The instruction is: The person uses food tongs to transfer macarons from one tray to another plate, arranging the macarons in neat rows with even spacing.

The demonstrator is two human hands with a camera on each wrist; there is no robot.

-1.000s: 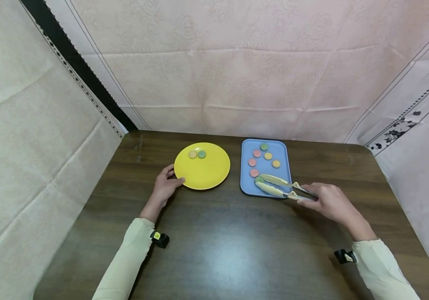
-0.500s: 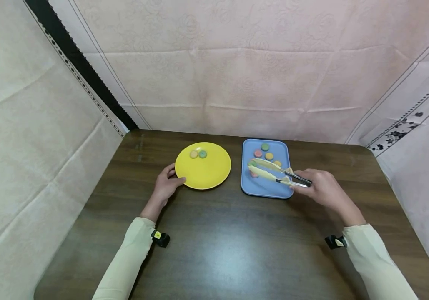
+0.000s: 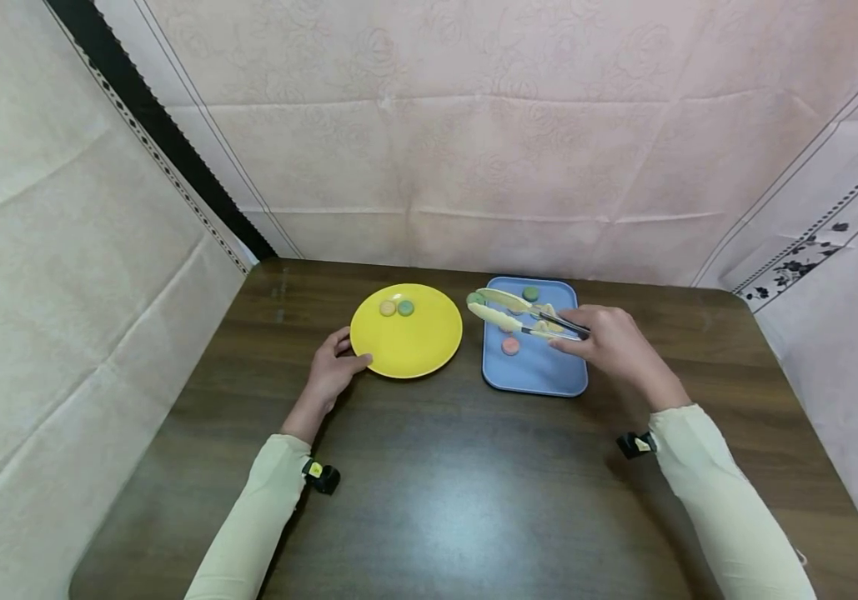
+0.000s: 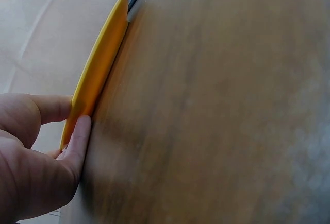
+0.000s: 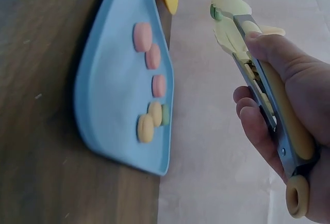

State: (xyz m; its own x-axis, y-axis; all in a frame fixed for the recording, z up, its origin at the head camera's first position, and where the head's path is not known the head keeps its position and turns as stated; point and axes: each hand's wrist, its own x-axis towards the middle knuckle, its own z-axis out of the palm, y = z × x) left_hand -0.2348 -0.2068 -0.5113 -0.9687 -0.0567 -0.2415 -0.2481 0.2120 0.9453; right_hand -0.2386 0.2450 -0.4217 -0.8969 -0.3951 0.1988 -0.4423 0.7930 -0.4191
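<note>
My left hand holds the near left rim of a round yellow plate, thumb and fingers at its edge. On the plate lie a pale yellow macaron and a green macaron. My right hand grips food tongs with cream-coloured tips. Between those tips is another green macaron, raised above the left edge of a blue tray. In the right wrist view the tray bears three pink macarons, two yellow ones and a green one; the tongs partly cover them in the head view.
Plate and tray stand side by side near the far edge of a dark wooden table, with a narrow gap between. Pale patterned cloth hangs behind the table and along both sides.
My right hand has carried the tongs and the green macaron up and leftward, from the tray's near part past its left edge toward the plate. The left hand and plate have stayed put.
</note>
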